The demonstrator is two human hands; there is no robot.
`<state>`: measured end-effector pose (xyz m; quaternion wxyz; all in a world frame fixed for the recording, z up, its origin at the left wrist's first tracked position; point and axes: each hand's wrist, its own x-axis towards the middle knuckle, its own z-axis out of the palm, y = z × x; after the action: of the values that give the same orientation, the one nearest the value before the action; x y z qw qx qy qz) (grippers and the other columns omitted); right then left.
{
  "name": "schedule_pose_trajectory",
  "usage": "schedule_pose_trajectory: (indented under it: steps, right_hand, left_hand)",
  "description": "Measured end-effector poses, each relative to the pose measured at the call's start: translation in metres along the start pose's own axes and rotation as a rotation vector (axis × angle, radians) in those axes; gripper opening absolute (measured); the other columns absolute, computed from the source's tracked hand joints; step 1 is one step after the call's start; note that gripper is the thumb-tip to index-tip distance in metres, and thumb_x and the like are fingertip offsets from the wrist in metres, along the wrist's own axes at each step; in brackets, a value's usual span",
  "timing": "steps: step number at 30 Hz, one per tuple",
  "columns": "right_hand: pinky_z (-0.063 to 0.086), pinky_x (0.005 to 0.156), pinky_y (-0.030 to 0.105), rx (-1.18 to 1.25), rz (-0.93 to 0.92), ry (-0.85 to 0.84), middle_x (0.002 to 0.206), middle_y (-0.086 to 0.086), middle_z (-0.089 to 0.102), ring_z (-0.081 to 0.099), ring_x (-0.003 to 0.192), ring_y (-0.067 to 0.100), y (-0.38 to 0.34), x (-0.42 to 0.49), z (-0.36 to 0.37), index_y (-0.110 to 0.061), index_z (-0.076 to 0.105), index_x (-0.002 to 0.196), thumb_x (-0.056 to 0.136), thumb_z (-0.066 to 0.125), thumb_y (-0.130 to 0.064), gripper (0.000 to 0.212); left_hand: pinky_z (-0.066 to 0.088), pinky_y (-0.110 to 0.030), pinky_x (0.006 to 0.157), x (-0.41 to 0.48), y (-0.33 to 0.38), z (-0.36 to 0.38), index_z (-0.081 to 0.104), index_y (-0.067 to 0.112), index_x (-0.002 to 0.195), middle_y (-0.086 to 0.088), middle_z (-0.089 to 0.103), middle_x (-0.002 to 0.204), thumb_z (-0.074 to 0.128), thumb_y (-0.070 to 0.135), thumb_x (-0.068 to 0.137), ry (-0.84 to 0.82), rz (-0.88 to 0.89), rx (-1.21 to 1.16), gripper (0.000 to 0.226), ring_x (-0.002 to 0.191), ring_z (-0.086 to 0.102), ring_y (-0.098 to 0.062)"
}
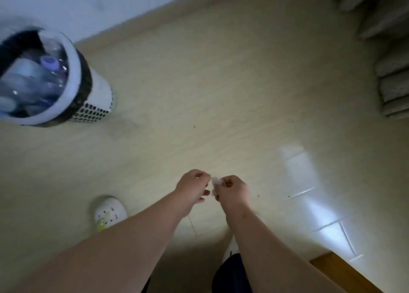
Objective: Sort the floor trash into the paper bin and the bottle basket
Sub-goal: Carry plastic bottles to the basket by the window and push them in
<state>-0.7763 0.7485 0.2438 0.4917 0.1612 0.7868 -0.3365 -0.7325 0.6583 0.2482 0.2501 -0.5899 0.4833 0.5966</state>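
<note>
Paper scrap [215, 182] is held above the floor [199, 93], pinched at the fingertips of the right hand [232, 191]. It is small and blurred; its long axis seems to run 12–6. The left hand [193, 182] is curled, just beside the scrap at its 9 o'clock. Whether it also grips cannot be told.

The basket [100, 91], with bottles [33, 80] in it, is sited at 10 o'clock from the hands, well apart, with the left hand nearer. It is judged the wrong target for paper. The paper bin is not in view and must be found before release.
</note>
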Motion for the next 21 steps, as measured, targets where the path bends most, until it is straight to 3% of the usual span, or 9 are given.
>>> schedule_pose_trajectory:
  steps: [5,9,13,18,21]
  right_hand:
    - [0.051,0.072,0.034,0.076,-0.159,-0.038,0.075,0.007,0.061,0.064,0.081,0.029,-0.107,-0.093,0.072,-0.013,0.054,0.073,0.087,0.052,-0.004,0.017]
    - [0.054,0.083,0.04,0.091,-0.295,-0.099,0.077,0.007,0.063,0.064,0.075,0.025,-0.18,-0.173,0.144,-0.016,0.056,0.077,0.089,0.058,-0.008,0.014]
    - [0.054,0.084,0.039,0.081,-0.371,-0.177,0.079,0.007,0.064,0.062,0.068,0.019,-0.233,-0.252,0.22,-0.014,0.058,0.086,0.086,0.064,-0.009,0.007]
    - [0.054,0.082,0.039,-0.012,-0.49,-0.269,0.085,0.008,0.063,0.06,0.074,0.021,-0.272,-0.34,0.319,-0.015,0.056,0.08,0.084,0.065,-0.006,0.013]
    - [0.048,0.066,0.029,-0.142,-0.581,-0.268,0.084,0.004,0.062,0.055,0.075,0.018,-0.278,-0.382,0.372,-0.016,0.059,0.084,0.086,0.061,-0.007,0.009]
  left_hand:
    - [0.044,-0.025,0.068,-0.069,0.039,-0.12,0.059,0.017,0.094,0.001,0.06,0.074,0.056,0.022,0.092,-0.013,0.113,-0.253,0.006,0.068,0.06,-0.013]
    - [0.045,-0.025,0.069,-0.119,0.051,-0.235,0.059,0.015,0.087,-0.003,0.06,0.07,0.058,0.017,0.091,0.045,0.227,-0.416,0.004,0.066,0.059,-0.013]
    - [0.043,-0.024,0.07,-0.179,0.045,-0.349,0.057,0.013,0.083,-0.003,0.061,0.073,0.063,0.009,0.086,0.102,0.326,-0.514,0.007,0.076,0.059,-0.017]
    - [0.043,-0.031,0.072,-0.24,0.013,-0.469,0.056,0.015,0.066,-0.009,0.062,0.076,0.066,-0.001,0.078,0.325,0.419,-0.616,0.022,0.083,0.058,-0.025]
    - [0.043,-0.031,0.068,-0.271,-0.014,-0.526,0.057,0.015,0.064,-0.01,0.062,0.071,0.071,-0.003,0.074,0.408,0.44,-0.682,0.024,0.078,0.058,-0.026]
